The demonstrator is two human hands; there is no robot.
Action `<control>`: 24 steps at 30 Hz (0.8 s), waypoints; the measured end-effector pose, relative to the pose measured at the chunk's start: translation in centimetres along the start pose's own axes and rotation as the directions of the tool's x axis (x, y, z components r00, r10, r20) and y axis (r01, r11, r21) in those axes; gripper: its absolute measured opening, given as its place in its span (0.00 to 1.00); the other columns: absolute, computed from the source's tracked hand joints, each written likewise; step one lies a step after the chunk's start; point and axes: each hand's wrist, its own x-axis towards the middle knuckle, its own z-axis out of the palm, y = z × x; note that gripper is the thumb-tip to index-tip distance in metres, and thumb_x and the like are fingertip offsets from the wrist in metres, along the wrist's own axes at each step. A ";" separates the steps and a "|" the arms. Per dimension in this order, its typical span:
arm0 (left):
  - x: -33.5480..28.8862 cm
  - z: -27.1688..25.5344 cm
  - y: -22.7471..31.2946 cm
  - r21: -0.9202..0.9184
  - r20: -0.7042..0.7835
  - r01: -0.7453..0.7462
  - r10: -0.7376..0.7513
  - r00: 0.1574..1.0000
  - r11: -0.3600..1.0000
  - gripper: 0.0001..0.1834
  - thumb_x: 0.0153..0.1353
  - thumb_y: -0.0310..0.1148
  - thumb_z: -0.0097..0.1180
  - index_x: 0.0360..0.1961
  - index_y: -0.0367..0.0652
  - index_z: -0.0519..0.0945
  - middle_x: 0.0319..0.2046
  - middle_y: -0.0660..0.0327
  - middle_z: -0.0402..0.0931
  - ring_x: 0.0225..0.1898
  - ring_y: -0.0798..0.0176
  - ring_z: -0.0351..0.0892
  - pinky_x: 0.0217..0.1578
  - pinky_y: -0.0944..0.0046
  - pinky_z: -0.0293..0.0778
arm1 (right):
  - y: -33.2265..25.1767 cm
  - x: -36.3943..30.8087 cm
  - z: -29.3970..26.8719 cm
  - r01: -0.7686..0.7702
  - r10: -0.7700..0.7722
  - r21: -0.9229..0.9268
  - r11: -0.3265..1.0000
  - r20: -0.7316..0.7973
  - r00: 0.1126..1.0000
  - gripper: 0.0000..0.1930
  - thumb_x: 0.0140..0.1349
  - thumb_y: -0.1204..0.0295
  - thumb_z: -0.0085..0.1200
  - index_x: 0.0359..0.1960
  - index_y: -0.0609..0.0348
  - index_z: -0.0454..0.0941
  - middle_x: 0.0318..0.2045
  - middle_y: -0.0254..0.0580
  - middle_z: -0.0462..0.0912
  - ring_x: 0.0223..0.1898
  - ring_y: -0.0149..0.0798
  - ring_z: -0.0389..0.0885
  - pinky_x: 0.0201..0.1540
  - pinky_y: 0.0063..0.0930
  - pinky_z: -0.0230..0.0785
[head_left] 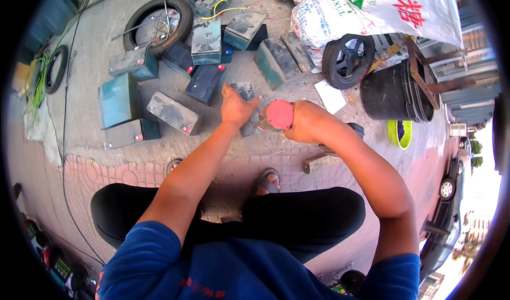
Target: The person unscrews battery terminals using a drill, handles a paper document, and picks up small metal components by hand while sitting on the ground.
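On the concrete between my hands lies a dusty grey battery (247, 129), partly covered by them. My left hand (237, 109) grips its sides, thumb on the right and fingers on the left. My right hand (308, 122) is closed around a tool with a round red end (280, 114), held over the battery's right side. The tool's lower part is hidden, so its exact kind does not show. Just beyond my left hand sits a black battery (205, 83) with a red terminal.
Several dusty batteries (172, 111) spread left and ahead. Behind them lies a tire (186, 26) with rods inside. At right are a wheel (349, 61), black bucket (390, 93), white sacks (366, 13), green bowl (399, 135) and a hammer-like tool (321, 163) near my foot.
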 end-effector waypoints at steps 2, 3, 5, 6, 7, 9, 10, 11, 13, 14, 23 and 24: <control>0.3 -0.5 0.0 0.059 -0.059 -0.169 0.173 0.983 0.984 0.57 0.52 0.43 0.74 0.75 0.26 0.55 0.70 0.32 0.63 0.73 0.34 0.63 0.71 0.46 0.64 | 0.3 -0.4 0.4 0.020 -0.020 -0.006 1.000 -0.047 0.999 0.17 0.56 0.63 0.71 0.38 0.67 0.84 0.35 0.63 0.87 0.42 0.63 0.86 0.46 0.49 0.79; -0.2 -1.6 1.8 0.088 -0.030 -0.295 0.299 0.954 0.951 0.54 0.53 0.40 0.73 0.75 0.29 0.57 0.70 0.33 0.64 0.74 0.34 0.62 0.72 0.46 0.63 | 1.5 -0.8 0.9 0.006 -0.006 0.001 1.000 -0.073 0.997 0.17 0.56 0.63 0.70 0.37 0.67 0.84 0.34 0.63 0.87 0.41 0.63 0.86 0.46 0.48 0.79; -0.6 -3.7 2.2 0.056 0.040 -0.534 0.532 0.846 0.844 0.40 0.53 0.32 0.68 0.69 0.38 0.72 0.71 0.41 0.66 0.74 0.34 0.62 0.74 0.45 0.61 | 1.8 -1.3 1.1 -0.055 0.062 0.089 0.994 -0.077 0.995 0.17 0.55 0.63 0.70 0.36 0.67 0.85 0.33 0.62 0.87 0.40 0.62 0.87 0.45 0.47 0.79; -0.6 -4.2 1.8 0.001 0.212 -0.613 0.599 0.772 0.790 0.38 0.52 0.33 0.69 0.67 0.38 0.74 0.69 0.42 0.68 0.75 0.36 0.61 0.74 0.45 0.60 | 1.7 -1.4 1.2 -0.073 0.083 0.130 0.989 -0.073 0.994 0.17 0.55 0.63 0.70 0.36 0.67 0.85 0.33 0.61 0.87 0.39 0.61 0.87 0.44 0.47 0.79; -0.6 -4.6 1.6 -0.067 0.373 -0.674 0.645 0.667 0.736 0.36 0.52 0.34 0.69 0.65 0.38 0.77 0.68 0.42 0.71 0.76 0.38 0.60 0.75 0.45 0.59 | 1.7 -1.6 1.2 -0.095 0.105 0.176 0.980 -0.049 0.993 0.17 0.54 0.63 0.70 0.36 0.66 0.85 0.32 0.61 0.87 0.39 0.61 0.87 0.44 0.46 0.79; -1.3 -4.8 0.4 -0.086 0.546 -0.752 0.662 0.513 0.654 0.32 0.51 0.37 0.71 0.59 0.42 0.84 0.64 0.48 0.76 0.78 0.42 0.59 0.77 0.46 0.56 | 1.6 -1.7 1.2 -0.131 0.135 0.263 0.956 0.003 0.991 0.16 0.53 0.63 0.71 0.36 0.65 0.85 0.32 0.60 0.88 0.38 0.60 0.87 0.43 0.45 0.79; -2.0 -4.8 0.3 -0.063 0.565 -0.779 0.665 0.488 0.624 0.31 0.50 0.38 0.71 0.58 0.43 0.85 0.65 0.49 0.76 0.78 0.42 0.59 0.78 0.45 0.54 | 1.8 -1.7 1.4 -0.113 0.115 0.255 0.960 0.008 0.993 0.16 0.53 0.63 0.71 0.36 0.64 0.85 0.32 0.59 0.88 0.38 0.59 0.87 0.43 0.45 0.79; -2.8 -4.8 0.1 -0.038 0.583 -0.802 0.665 0.467 0.596 0.30 0.50 0.39 0.71 0.57 0.44 0.85 0.65 0.50 0.76 0.78 0.43 0.58 0.78 0.43 0.53 | 2.1 -1.4 1.9 -0.092 0.091 0.243 0.966 0.014 0.996 0.16 0.52 0.63 0.71 0.36 0.62 0.86 0.33 0.58 0.88 0.39 0.59 0.87 0.43 0.46 0.80; -3.5 -4.4 -0.2 -0.041 0.525 -0.823 0.713 0.464 0.566 0.26 0.51 0.39 0.72 0.53 0.47 0.88 0.64 0.52 0.77 0.79 0.44 0.58 0.79 0.40 0.50 | 3.3 0.4 3.4 0.008 0.003 0.121 0.993 -0.092 0.996 0.16 0.51 0.62 0.70 0.37 0.60 0.86 0.34 0.57 0.88 0.40 0.59 0.87 0.44 0.47 0.80; -3.6 -3.7 -0.7 -0.062 0.447 -0.820 0.750 0.487 0.569 0.23 0.52 0.39 0.71 0.50 0.49 0.89 0.63 0.54 0.79 0.78 0.45 0.59 0.80 0.39 0.49 | 4.2 1.4 4.9 0.084 -0.083 -0.001 0.996 -0.187 0.979 0.16 0.51 0.62 0.70 0.38 0.58 0.86 0.35 0.56 0.89 0.41 0.59 0.87 0.45 0.48 0.80; -3.3 -2.7 -2.1 -0.120 0.534 -0.748 0.678 0.505 0.652 0.13 0.61 0.43 0.69 0.41 0.47 0.91 0.47 0.56 0.87 0.69 0.54 0.74 0.76 0.44 0.58 | 2.7 -3.0 3.2 -0.073 0.083 0.377 0.923 -0.009 0.997 0.21 0.56 0.68 0.73 0.49 0.63 0.83 0.32 0.45 0.87 0.25 0.36 0.86 0.34 0.36 0.80; -3.2 -2.8 -0.8 -0.123 0.541 -0.687 0.629 0.558 0.716 0.14 0.62 0.44 0.68 0.42 0.46 0.91 0.47 0.55 0.87 0.66 0.53 0.77 0.72 0.46 0.63 | 3.5 -4.0 3.0 -0.050 0.081 0.447 0.893 -0.050 0.995 0.21 0.56 0.68 0.74 0.49 0.64 0.83 0.32 0.43 0.87 0.25 0.35 0.86 0.33 0.34 0.80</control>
